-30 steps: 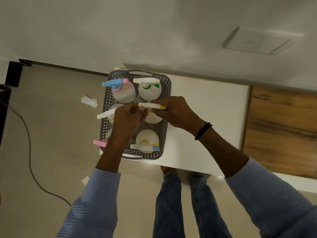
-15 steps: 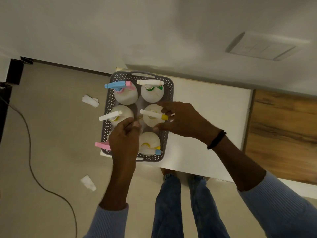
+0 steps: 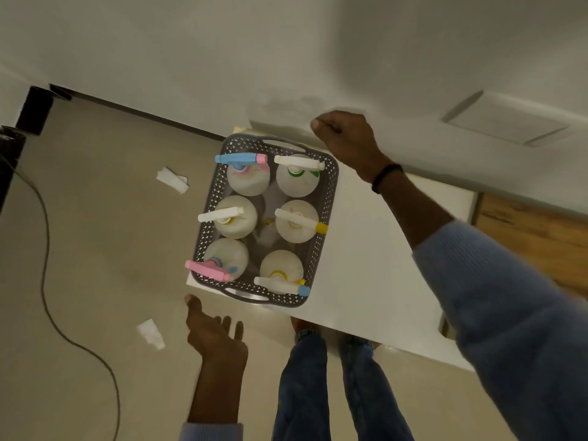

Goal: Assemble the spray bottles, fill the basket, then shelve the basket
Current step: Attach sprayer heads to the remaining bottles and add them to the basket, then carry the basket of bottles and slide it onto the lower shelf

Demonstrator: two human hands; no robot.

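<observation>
Six bottles in a basket [image 3: 329, 198] on the table [image 3: 375, 265].

The grey perforated plastic basket holds six round white spray bottles [image 3: 296, 221] with coloured triggers; no writing is readable. The left hand [image 3: 216, 335] is spread open near its front handle; the right hand [image 3: 345, 138] is curled, empty, beyond it.

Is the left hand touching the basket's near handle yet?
Apart. The head view shows bare floor between the open left hand and the basket, whose near handle is untouched.

A gray basket [image 3: 331, 198] is set on the left end of the white worktop [image 3: 381, 265]. Two bits of white paper [image 3: 171, 180] and a dark cable [image 3: 47, 265] are seen on the floor [image 3: 111, 233].
</observation>
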